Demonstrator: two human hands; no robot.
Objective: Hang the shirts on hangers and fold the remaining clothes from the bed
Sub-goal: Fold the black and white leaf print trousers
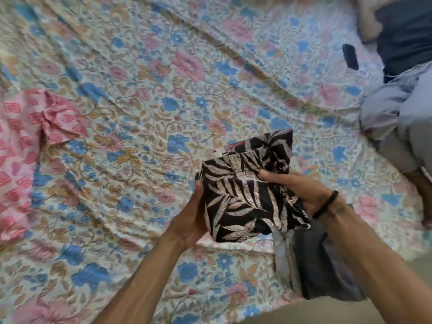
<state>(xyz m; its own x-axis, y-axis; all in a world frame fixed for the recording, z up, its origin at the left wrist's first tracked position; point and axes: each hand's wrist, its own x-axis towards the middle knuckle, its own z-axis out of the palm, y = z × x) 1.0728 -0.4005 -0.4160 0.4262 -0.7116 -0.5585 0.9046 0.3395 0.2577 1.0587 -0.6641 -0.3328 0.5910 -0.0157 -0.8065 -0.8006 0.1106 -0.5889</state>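
1. A bed [145,94] fills the view, covered by a wrinkled floral sheet in blue, pink and tan.
2. A pink garment [25,146] lies flat at the bed's left edge.
3. At far right a person [402,90] lies on the bed, a dark phone [350,56] just beside them.
4. A grey stack [313,260] of folded clothes sits near the bed's near edge.
5. The left hand [191,220] and right hand [294,190] both grip a folded black leaf-print garment [245,192], held above the bed, just over the stack.
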